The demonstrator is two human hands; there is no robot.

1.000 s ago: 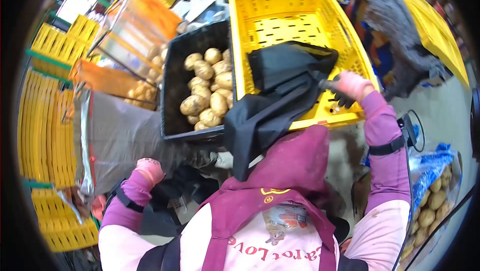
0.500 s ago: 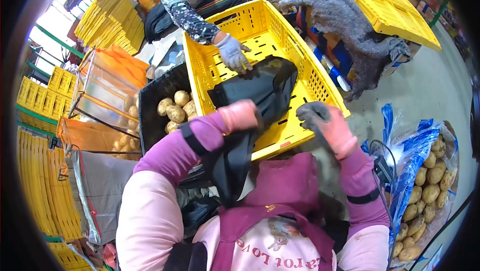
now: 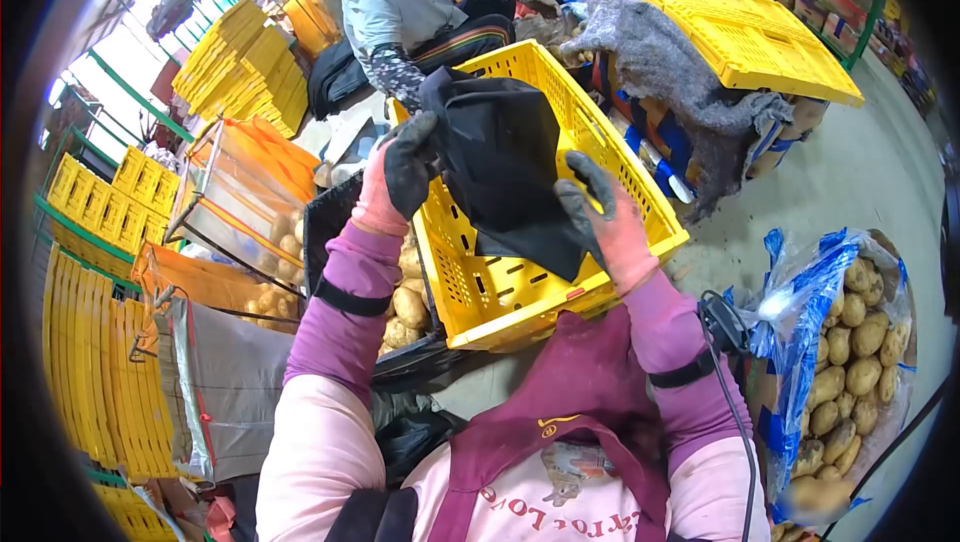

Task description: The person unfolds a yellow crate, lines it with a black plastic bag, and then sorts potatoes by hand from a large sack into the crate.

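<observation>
A black sheet (image 3: 505, 162), cloth or thin plastic, hangs in folds over a yellow plastic crate (image 3: 530, 320). Closed at the sheet's left edge is my left hand (image 3: 405, 170), in a dark-palmed glove with a pink cuff. My right hand (image 3: 600, 217), gloved the same way, is beside the sheet's right edge with thumb and fingers apart. Slots in the crate's floor show around the sheet. The sheet covers the co-worker's near hand, if it is still there.
A co-worker (image 3: 415, 2) sits beyond the crate. Potatoes (image 3: 408, 307) lie in a black-lined container to its left. More potatoes (image 3: 850, 372) fill a blue-plastic-lined box at right. A folded yellow crate (image 3: 740, 32) rests on a grey-covered pile. Yellow crates (image 3: 95, 362) are stacked at left.
The black sheet has been raised from the crate and my lap and now hangs in front of me. My left hand has moved up and left with it. My right hand has moved left towards it.
</observation>
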